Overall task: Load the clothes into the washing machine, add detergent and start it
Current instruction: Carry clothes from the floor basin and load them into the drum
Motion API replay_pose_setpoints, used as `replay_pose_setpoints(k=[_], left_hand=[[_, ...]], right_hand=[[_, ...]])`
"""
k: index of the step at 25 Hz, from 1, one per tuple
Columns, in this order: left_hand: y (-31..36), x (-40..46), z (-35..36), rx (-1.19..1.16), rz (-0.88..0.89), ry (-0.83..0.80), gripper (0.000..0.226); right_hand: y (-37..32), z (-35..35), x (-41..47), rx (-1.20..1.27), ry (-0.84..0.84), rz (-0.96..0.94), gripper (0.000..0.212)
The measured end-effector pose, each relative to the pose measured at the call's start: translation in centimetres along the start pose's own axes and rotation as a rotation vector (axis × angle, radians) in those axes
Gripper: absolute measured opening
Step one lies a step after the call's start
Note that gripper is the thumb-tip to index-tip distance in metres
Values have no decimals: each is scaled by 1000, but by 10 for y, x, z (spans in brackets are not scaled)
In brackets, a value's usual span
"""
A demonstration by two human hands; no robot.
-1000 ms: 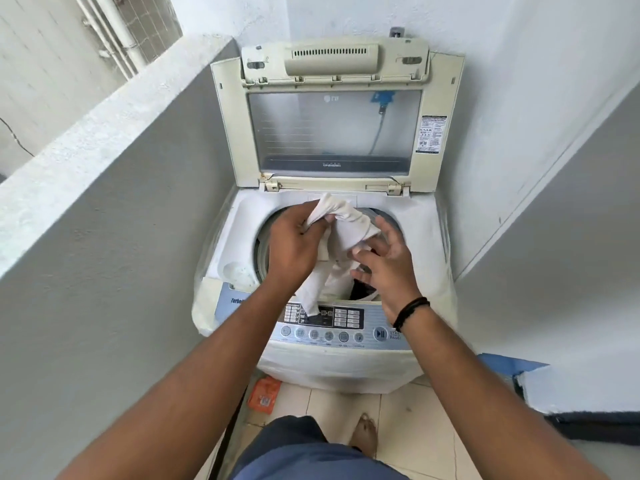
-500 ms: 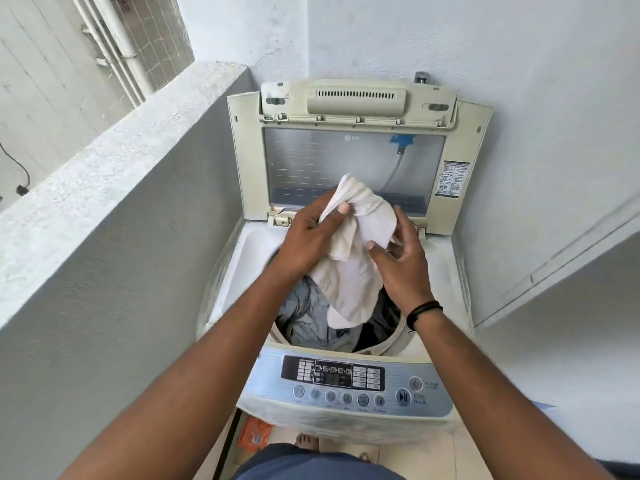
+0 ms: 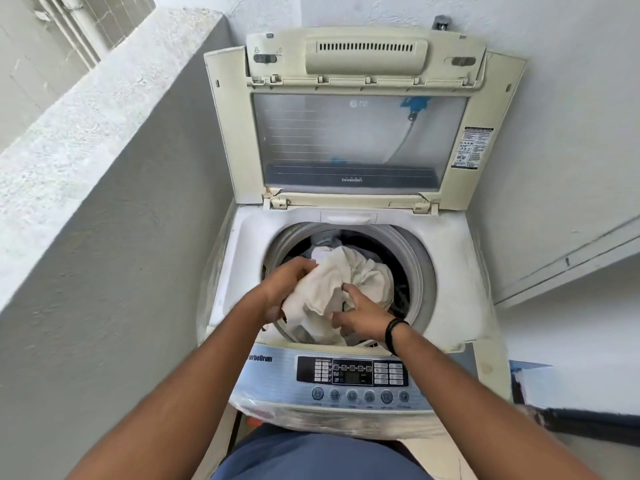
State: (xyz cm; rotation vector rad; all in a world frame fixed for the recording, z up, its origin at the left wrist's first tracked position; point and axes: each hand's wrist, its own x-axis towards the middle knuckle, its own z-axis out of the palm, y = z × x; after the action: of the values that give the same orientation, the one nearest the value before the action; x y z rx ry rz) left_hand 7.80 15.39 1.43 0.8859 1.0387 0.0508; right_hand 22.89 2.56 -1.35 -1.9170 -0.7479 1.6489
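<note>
A white top-loading washing machine [image 3: 446,271] stands in front of me with its lid [image 3: 353,133] raised upright. Inside the round drum opening lies a crumpled white cloth [image 3: 349,275] on top of darker clothes [image 3: 401,299]. My left hand [image 3: 287,282] grips the cloth's left side inside the drum mouth. My right hand [image 3: 360,313], with a black band on its wrist, holds the cloth's front edge. The control panel [image 3: 353,375] with its row of round buttons sits just below my wrists. No detergent is visible.
A grey concrete parapet wall [image 3: 114,188] runs close along the machine's left side. A white wall [image 3: 561,133] with a ledge stands close on the right. A blue-edged object [image 3: 526,368] lies at the lower right.
Both hands have lowered the white cloth from in front of the lid down into the drum. The view has tilted down, so the drum opening shows fully.
</note>
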Motion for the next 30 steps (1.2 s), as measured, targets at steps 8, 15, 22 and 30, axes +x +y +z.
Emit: replay_pose_setpoints(k=[8,15,22,30], left_hand=[[43,1,-17,-67,235,-123,43],[55,15,-19,196,583,423,34],[3,79,-16,1217,314,193,34],[-51,176,-15,1216,71,9,92]], right_hand=[[-42,-24,10,88,455,-406,15],[-52,-54,-3,-81,885,-565,17],[15,-59,67,-749,70,39,50],[57,-50,149,-1020,180,64,107]])
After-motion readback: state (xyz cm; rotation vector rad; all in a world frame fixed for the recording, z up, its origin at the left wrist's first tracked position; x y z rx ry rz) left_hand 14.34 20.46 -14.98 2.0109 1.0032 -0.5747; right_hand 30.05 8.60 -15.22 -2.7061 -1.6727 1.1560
